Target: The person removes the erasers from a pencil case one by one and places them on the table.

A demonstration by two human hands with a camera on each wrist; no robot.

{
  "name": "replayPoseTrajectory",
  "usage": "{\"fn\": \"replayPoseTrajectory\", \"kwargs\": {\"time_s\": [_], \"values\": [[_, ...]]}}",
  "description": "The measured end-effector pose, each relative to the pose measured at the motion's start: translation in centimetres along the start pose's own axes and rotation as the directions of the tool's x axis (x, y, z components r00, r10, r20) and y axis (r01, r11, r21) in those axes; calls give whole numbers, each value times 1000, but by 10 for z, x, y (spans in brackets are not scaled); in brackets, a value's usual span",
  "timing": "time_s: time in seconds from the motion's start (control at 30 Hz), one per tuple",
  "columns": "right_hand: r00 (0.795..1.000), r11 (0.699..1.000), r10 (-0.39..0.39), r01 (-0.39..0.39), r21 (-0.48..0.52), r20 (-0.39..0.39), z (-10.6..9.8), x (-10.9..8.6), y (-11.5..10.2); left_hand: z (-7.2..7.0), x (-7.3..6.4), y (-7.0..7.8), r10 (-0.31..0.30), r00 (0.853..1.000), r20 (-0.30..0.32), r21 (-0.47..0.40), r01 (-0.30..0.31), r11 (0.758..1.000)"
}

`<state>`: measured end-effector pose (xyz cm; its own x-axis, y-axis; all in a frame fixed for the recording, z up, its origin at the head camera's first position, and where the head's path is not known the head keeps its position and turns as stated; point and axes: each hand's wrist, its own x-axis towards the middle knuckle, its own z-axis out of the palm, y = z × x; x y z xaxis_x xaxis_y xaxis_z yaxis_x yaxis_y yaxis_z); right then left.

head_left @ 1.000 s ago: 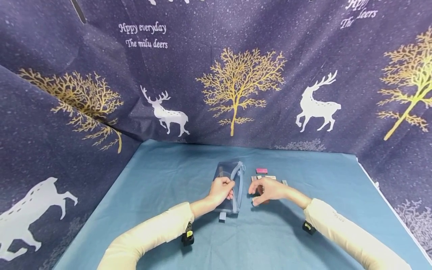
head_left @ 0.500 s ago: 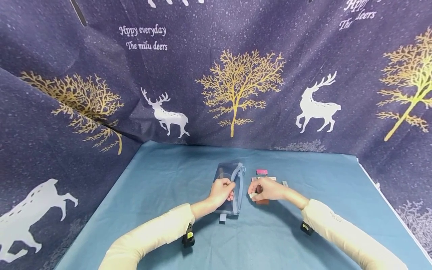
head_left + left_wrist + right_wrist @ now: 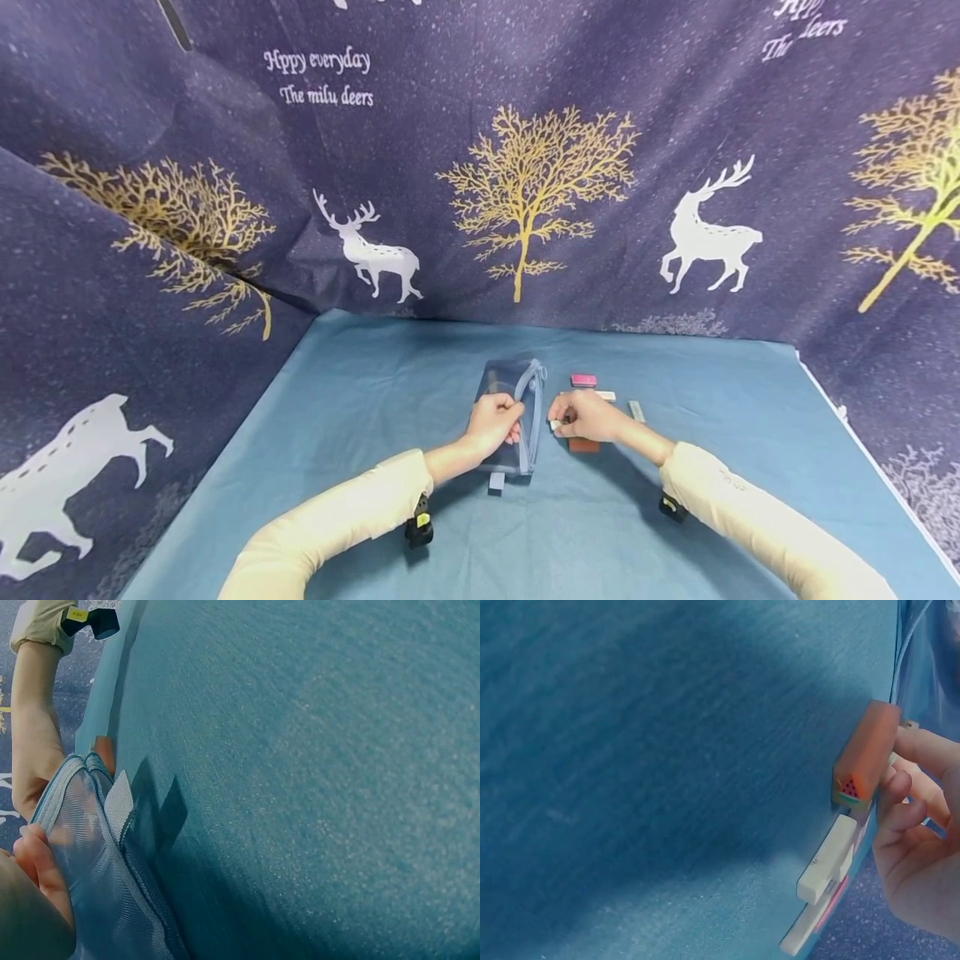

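Observation:
A blue see-through mesh zip pouch [image 3: 495, 375] lies on the cloth, its zip side parted. My left hand [image 3: 493, 427] pinches the upper edge of that opening; in the left wrist view the pouch [image 3: 86, 855] stands up from the cloth below the fingers. Just right of the zip, my right hand [image 3: 587, 415] holds a small whitish block [image 3: 555, 425] between thumb and fingers. Beneath this hand lies an orange block [image 3: 583, 446], which shows a watermelon print on its end in the right wrist view. My right fingers partly hide the whitish block.
Beyond the right hand lie a pink block [image 3: 582, 381] and a white block [image 3: 606, 397]. A slim grey-green block [image 3: 636, 412] rests farther right. The pouch's pale fabric tab [image 3: 496, 483] sticks out toward me. A deer-print curtain [image 3: 465, 308] borders the blue cloth at the back.
My right hand has closed its fingers on the small whitish block and shifted slightly left toward the pouch, uncovering more of the orange block. My left hand keeps its grip on the pouch edge.

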<state>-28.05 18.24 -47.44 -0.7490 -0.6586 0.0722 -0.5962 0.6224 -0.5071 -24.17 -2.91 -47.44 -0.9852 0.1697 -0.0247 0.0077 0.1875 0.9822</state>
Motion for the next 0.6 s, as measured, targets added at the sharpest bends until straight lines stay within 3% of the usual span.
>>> {"fn": "replayPoseTrajectory", "kwargs": {"time_s": [0.23, 0.5, 0.6], "values": [[1000, 1000, 12, -12, 16, 13, 1, 0, 0, 1, 1, 0, -28, 1000, 5, 24, 28, 999], [1000, 1000, 15, -15, 17, 16, 2, 1, 1, 0, 0, 3, -17, 1000, 3, 16, 17, 1000], [1000, 999, 15, -16, 41, 16, 2, 2, 0, -1, -8, 16, -10, 1000, 1, 22, 10, 1000]]}}
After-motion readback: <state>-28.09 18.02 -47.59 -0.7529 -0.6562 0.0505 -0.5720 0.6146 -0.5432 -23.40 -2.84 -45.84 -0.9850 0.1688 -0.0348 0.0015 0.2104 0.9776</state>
